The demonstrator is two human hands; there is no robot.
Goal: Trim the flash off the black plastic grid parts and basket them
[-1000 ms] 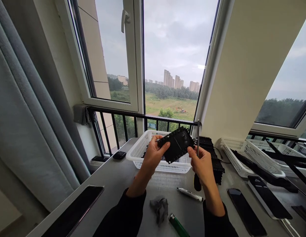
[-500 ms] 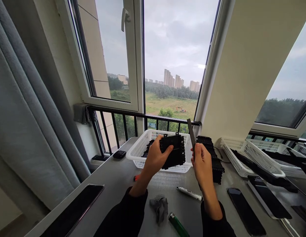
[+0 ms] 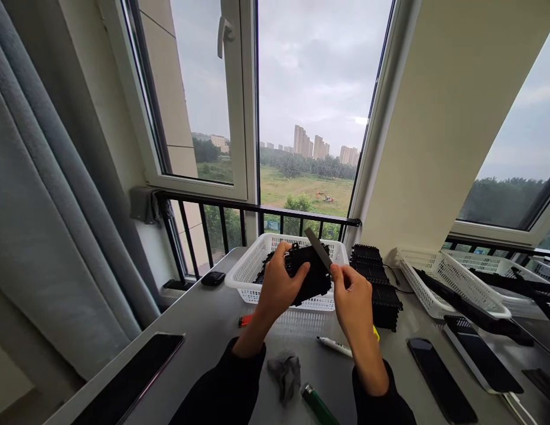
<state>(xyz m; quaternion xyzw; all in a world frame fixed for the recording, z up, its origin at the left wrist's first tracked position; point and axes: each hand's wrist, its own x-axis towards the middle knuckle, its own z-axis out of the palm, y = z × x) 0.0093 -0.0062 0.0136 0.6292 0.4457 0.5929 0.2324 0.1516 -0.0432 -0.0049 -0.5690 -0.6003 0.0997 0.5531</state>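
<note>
My left hand (image 3: 281,283) is closed around a black plastic part (image 3: 312,286) with small notches and tabs along its edges, thumb lying across its face. The part is held tilted over the near side of a white plastic basket (image 3: 243,283) with more black parts inside. My right hand (image 3: 352,295) pinches a flat grey file (image 3: 318,247). Its blade slants up and left across the part's upper right edge and seems to touch it. A yellow piece (image 3: 376,334), in line with the blade, shows beside my right wrist; most of the length between is hidden by the hand.
Stacked black parts (image 3: 381,295) stand right of the basket. Nearer lie a marker (image 3: 334,346), a grey cloth (image 3: 286,375), a green-handled tool (image 3: 318,404) and an orange-red item (image 3: 245,320). Phones (image 3: 441,378) and further baskets (image 3: 452,283) are at right; a dark tablet-like slab (image 3: 133,378) lies left.
My right hand has moved left, bringing the file from beside the black part onto its edge and tilting it left. The yellow piece has come into view. My left hand has barely shifted.
</note>
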